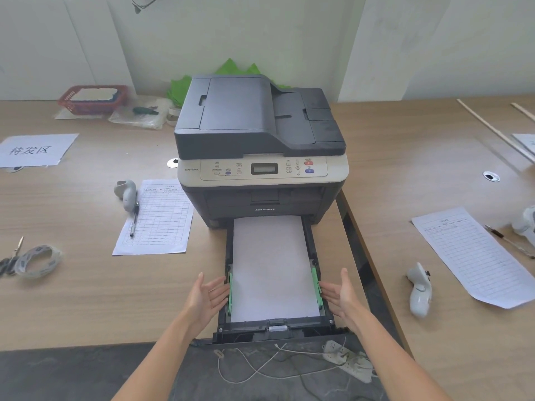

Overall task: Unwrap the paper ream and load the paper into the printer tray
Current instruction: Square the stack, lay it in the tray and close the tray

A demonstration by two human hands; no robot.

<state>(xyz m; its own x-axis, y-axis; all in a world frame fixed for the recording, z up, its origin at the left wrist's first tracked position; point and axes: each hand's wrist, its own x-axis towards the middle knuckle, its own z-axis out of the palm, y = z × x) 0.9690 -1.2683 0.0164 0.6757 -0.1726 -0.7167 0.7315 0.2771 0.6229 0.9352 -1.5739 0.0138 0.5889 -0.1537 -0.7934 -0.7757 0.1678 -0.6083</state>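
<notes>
Paper (272,264) fills our pulled-out tray (278,328) — our left hand (210,293) and right hand (338,290) flank it, palms spread wide, holding nothing.

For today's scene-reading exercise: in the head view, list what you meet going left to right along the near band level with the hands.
Tape roll → left hand → paper tray holding white paper → right hand → white controller.
</notes>
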